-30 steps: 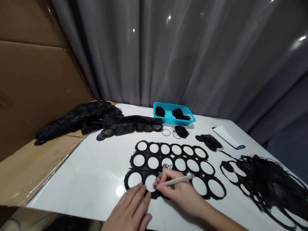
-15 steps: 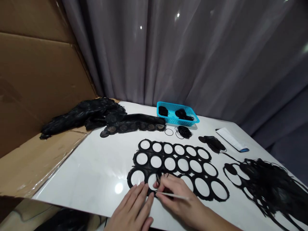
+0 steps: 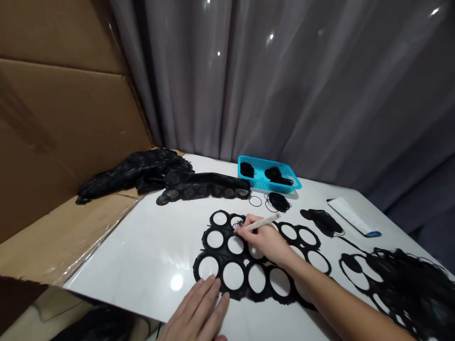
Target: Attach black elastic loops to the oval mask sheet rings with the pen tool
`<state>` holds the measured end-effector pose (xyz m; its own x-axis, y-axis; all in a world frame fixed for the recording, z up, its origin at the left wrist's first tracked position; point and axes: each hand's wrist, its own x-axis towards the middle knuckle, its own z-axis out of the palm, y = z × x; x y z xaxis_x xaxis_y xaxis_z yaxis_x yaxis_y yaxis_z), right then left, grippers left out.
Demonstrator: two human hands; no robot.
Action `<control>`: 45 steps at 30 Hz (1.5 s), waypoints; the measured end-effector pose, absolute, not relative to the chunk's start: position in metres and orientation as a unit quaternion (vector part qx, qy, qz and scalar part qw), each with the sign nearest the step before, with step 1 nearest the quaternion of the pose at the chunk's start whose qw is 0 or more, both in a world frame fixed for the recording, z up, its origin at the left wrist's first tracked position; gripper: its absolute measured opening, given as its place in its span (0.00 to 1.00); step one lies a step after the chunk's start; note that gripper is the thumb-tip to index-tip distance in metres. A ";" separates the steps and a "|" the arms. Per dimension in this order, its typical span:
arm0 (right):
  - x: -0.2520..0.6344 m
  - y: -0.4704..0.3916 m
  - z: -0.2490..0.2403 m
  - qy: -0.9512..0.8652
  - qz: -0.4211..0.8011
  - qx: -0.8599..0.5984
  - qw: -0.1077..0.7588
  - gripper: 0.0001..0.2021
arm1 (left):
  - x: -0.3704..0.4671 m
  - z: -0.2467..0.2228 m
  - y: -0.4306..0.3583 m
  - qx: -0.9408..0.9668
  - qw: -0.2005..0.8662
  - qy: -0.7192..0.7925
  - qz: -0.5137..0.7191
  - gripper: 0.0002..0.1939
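Note:
A black rubber-like sheet [image 3: 220,259] with rows of large round holes lies flat on the white table. My left hand [image 3: 199,308] rests with fingers stretched out at the sheet's near left edge. Over the back row, my right hand [image 3: 265,239] grips a slim white pen-like tool [image 3: 265,221] in a pinch. Its tip end is down by a back-row hole, and some thin black rings [image 3: 237,223] show beside the fingertips. Whether the fingers hold those rings too is unclear. My right hand and forearm cover part of the sheet.
A blue basket [image 3: 297,183] with black bundles stands at the back. Near it lie a pile of thin black rings [image 3: 279,202] and a single ring. Black sheets [image 3: 131,173] are heaped left by a cardboard box [image 3: 64,128]. Black scraps [image 3: 408,284] lie right.
My right hand has moved away from me, from the sheet's front row to its back row, with the white tool and thin rings. My left hand stays nearly in place. The view has shifted slightly.

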<state>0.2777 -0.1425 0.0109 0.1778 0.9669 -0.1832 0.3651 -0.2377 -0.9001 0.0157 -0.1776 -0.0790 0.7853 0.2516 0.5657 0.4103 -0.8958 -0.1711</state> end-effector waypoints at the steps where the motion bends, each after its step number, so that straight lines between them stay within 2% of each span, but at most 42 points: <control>1: 0.267 -0.146 0.007 -0.477 0.456 -0.655 0.368 0.17 | 0.012 -0.079 -0.179 -0.933 0.141 -0.188 -0.271 0.20; 5: 0.234 -0.160 -0.008 -0.425 0.607 -0.574 0.349 0.19 | -0.002 -0.081 -0.180 -0.941 0.161 -0.187 -0.233 0.21; 8: 0.224 -0.166 -0.013 -0.422 0.642 -0.555 0.320 0.16 | -0.006 -0.081 -0.180 -0.939 0.158 -0.183 -0.244 0.21; 13: 0.218 -0.172 -0.016 -0.515 0.572 -0.569 0.289 0.09 | -0.005 -0.076 -0.181 -0.935 0.136 -0.198 -0.262 0.19; 20: 0.215 -0.171 -0.015 -0.596 0.497 -0.579 0.249 0.09 | -0.008 -0.082 -0.179 -0.939 0.148 -0.183 -0.252 0.20; 24: 0.213 -0.181 -0.023 -0.718 0.382 -0.553 0.180 0.07 | -0.003 -0.088 -0.180 -0.932 0.100 -0.196 -0.287 0.18; 28: 0.215 -0.180 -0.027 -0.895 0.128 -0.419 0.082 0.01 | 0.001 -0.087 -0.181 -0.914 0.049 -0.204 -0.348 0.18; 30: 0.227 -0.161 -0.025 -0.894 0.061 -0.435 0.088 0.04 | -0.001 -0.085 -0.180 -0.920 0.058 -0.202 -0.332 0.17; 31: 0.236 -0.146 -0.022 -0.867 0.054 -0.481 0.118 0.04 | -0.002 -0.084 -0.180 -0.925 0.064 -0.202 -0.316 0.17; 33: 0.258 -0.113 -0.015 -0.767 0.056 -0.613 0.182 0.09 | -0.007 -0.084 -0.178 -0.931 0.090 -0.195 -0.295 0.17; 35: 0.278 -0.086 -0.008 -0.659 0.086 -0.703 0.255 0.10 | -0.010 -0.085 -0.174 -0.938 0.127 -0.170 -0.274 0.18; 38: 0.287 -0.072 -0.004 -0.581 0.237 -0.710 0.320 0.10 | -0.007 -0.085 -0.166 -0.945 0.111 -0.157 -0.266 0.21; 41: 0.272 -0.086 -0.009 -0.563 0.382 -0.666 0.306 0.10 | 0.007 -0.076 -0.155 -0.930 0.047 -0.239 -0.276 0.23; 45: 0.249 -0.109 -0.016 -0.571 0.464 -0.616 0.282 0.08 | 0.027 -0.066 -0.139 -0.922 0.093 -0.280 -0.251 0.28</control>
<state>0.2494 -0.1086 -0.0163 -0.0826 0.9648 -0.2495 0.4412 -0.1891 -0.8773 0.0273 -0.1387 -0.0665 0.7171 0.4691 0.5154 0.5621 -0.8265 -0.0299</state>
